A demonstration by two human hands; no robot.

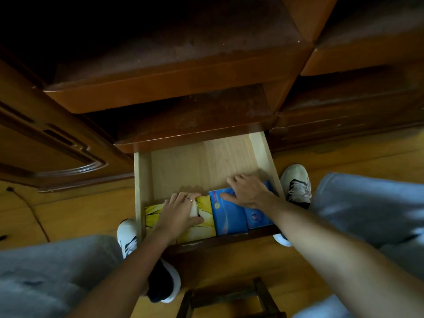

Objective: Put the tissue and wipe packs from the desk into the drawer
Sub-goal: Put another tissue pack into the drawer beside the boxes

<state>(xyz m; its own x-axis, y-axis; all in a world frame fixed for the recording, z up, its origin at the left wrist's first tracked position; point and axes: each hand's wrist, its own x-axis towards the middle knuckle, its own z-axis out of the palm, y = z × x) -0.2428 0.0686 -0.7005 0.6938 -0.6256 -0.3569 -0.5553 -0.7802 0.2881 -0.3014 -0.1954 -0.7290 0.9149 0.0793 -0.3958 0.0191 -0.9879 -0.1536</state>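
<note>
The bottom drawer [202, 161] of the wooden desk stands pulled out, its pale floor bare at the back. Along its front edge lie a yellow tissue pack [206, 216] on the left and blue wipe packs [229, 216] on the right, side by side. My left hand [179, 214] lies flat on the yellow pack, fingers spread, a ring on one finger. My right hand [247, 191] presses down on the blue packs near the drawer's right wall, fingers apart, covering their far ends.
Two shut drawers [174, 92] jut out above the open one. A carved cabinet door [57, 145] is at the left. My feet in white shoes [296, 184] stand either side of the drawer on the wooden floor. A cable [29, 207] runs at left, a stool [229, 297] below.
</note>
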